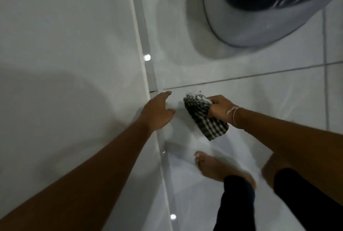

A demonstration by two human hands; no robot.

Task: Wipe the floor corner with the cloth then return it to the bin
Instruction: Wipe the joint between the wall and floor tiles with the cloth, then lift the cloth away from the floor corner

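**Cloth bunched in my right fist, near the wall's foot**

My right hand (220, 108) is clenched around the checked cloth (203, 117); its fringed end pokes out above my knuckles and the rest hangs below my wrist, over the white floor tiles (259, 97). My left hand (157, 113) rests flat with fingers loosely spread at the foot of the wall (65, 45), just beside the cloth, holding nothing. The bin (250, 13) stands well beyond the cloth; I cannot tell its contents.
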